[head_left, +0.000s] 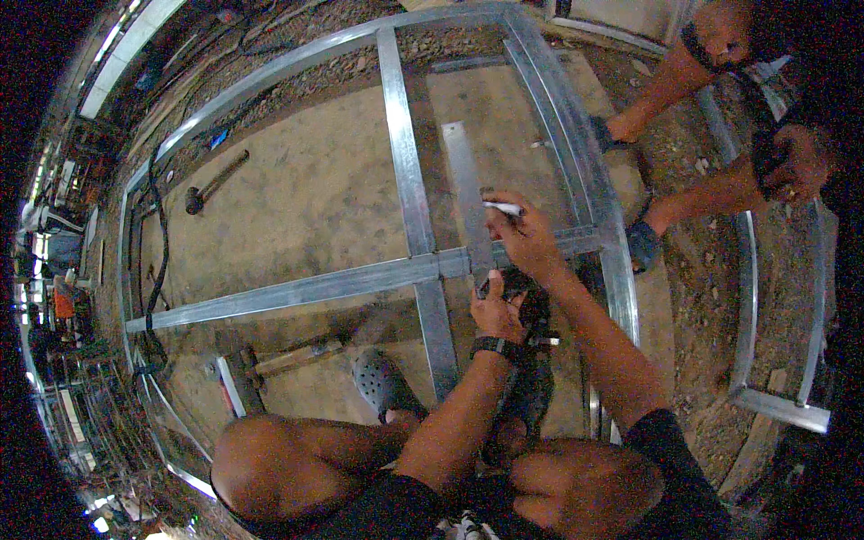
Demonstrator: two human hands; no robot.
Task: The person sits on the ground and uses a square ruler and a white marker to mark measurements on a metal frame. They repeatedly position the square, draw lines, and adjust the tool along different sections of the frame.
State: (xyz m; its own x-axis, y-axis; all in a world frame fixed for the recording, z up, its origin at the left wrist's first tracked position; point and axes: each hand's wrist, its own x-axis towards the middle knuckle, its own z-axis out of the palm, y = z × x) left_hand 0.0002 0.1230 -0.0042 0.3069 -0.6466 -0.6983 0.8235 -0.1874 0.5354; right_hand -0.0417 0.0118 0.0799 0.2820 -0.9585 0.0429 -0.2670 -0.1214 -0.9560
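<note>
My left hand [499, 310], with a dark band on its wrist, grips the near end of a flat metal square [464, 171]. Its long blade lies across the crossbar [342, 286] of a galvanized steel frame and points away from me. Close beside the blade, my right hand [528, 236] is closed around a white marker [502, 208]. The marker's tip is too blurred to tell whether it touches the metal. A second bar [397, 117] meets the crossbar just left of the square.
A hammer [216, 183] lies inside the frame at the far left; a wooden-handled mallet [297, 357] is near my knee. A dark cable [162, 234] crosses the left side. Another person's foot [643, 246] stands by the right rail. Another metal frame [781, 407] lies further right.
</note>
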